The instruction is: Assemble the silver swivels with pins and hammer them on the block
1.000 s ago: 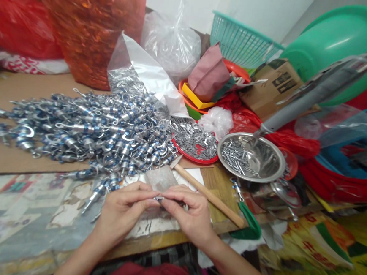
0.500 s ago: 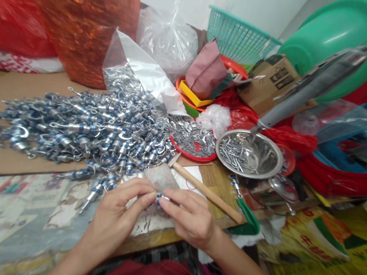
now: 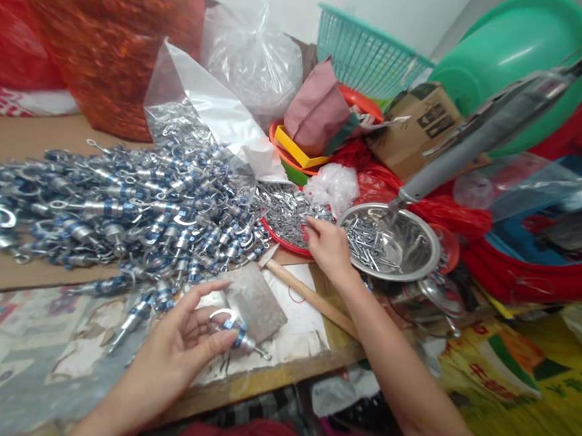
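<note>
Near the table's front edge, my left hand (image 3: 188,341) holds a silver-and-blue metal fitting (image 3: 239,335) with a curved hook and a ringed rod end. Beyond it a grey block (image 3: 256,306) lies on white paper. My right hand (image 3: 329,248) reaches over a red tray (image 3: 289,245) of small silver metal pieces, its fingers pinched together at the tray's right side; what they hold is too small to make out. A hammer (image 3: 309,297) with a wooden handle lies beneath my right forearm. A large heap of similar fittings (image 3: 120,211) covers the left side.
Right of the tray stands a steel bowl (image 3: 429,256) with metal pins. A grey tool (image 3: 478,139) hangs above it. Behind are a clear bag (image 3: 253,60), a teal basket (image 3: 369,56), a cardboard box (image 3: 413,130) and a green basin (image 3: 524,68).
My right hand has left the fitting and moved up and right to the red tray. My left hand now holds the fitting alone, with its fingers spread wider. The view has shifted slightly right.
</note>
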Action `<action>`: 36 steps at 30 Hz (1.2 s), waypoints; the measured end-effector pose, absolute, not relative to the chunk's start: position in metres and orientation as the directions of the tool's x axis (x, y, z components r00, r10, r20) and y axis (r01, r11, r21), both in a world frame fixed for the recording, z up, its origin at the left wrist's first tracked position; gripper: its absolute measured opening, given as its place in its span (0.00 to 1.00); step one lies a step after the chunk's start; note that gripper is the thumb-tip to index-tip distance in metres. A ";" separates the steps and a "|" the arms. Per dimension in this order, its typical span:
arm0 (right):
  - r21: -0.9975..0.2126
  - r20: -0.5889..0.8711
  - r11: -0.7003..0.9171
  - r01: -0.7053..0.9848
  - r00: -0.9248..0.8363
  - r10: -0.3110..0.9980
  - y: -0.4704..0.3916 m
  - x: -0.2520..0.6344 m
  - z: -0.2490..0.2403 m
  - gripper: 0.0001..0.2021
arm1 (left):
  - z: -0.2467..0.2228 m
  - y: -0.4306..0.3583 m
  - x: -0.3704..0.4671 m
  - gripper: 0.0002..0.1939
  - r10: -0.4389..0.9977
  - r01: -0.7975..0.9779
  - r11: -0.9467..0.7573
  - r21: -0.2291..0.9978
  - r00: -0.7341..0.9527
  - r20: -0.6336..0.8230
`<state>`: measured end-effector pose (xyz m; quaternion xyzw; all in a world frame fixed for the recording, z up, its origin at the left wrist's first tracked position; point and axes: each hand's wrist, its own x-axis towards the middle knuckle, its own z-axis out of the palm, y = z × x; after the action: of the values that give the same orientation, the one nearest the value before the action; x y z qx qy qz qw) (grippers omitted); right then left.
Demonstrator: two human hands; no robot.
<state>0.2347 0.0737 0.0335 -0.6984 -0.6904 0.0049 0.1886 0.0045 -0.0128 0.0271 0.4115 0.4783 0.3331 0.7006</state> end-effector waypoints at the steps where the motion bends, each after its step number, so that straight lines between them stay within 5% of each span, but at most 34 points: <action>1: -0.241 0.230 -0.004 0.970 0.061 0.971 0.091 0.240 0.029 0.15 | 0.029 -0.011 0.004 0.33 0.856 -0.062 0.440 0.896 0.330 -0.398; 7: -0.198 0.154 -0.006 0.980 0.037 0.987 0.136 0.243 0.007 0.19 | 0.028 0.000 0.000 0.27 0.813 -0.057 0.442 0.895 0.448 -0.373; 13: -0.340 0.191 0.076 0.937 -0.010 0.982 0.104 0.238 0.026 0.11 | 0.021 0.009 -0.002 0.35 0.809 -0.142 0.501 0.854 0.427 -0.403; 16: -0.457 0.211 0.203 0.866 -0.117 0.971 0.055 0.217 0.034 0.08 | 0.021 0.009 -0.002 0.34 0.816 -0.141 0.496 0.857 0.413 -0.404; 18: -0.579 0.353 0.444 0.684 -0.280 0.893 0.022 0.199 0.035 0.07 | 0.021 0.008 -0.002 0.35 0.819 -0.142 0.491 0.859 0.410 -0.401; 23: -0.381 0.520 0.656 0.652 -0.435 0.735 -0.025 0.169 0.027 0.13 | 0.018 0.007 -0.002 0.34 0.828 -0.172 0.472 0.865 0.423 -0.368; 25: -0.377 0.472 0.617 0.691 -0.430 0.770 -0.029 0.166 0.027 0.13 | 0.017 0.007 -0.002 0.34 0.827 -0.183 0.470 0.863 0.434 -0.358; 30: -0.587 0.208 0.446 0.676 -0.406 0.890 -0.022 0.172 0.037 0.08 | 0.016 0.006 -0.003 0.34 0.835 -0.175 0.456 0.873 0.424 -0.351; 36: -0.667 0.009 0.363 0.650 -0.480 0.877 -0.001 0.176 0.041 0.06 | 0.015 0.007 -0.003 0.35 0.840 -0.163 0.446 0.880 0.416 -0.348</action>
<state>0.1760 -0.0008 0.0412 -0.4747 -0.8044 0.3051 0.1857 -0.0030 0.0070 0.0146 0.4025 0.4204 0.3394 0.7389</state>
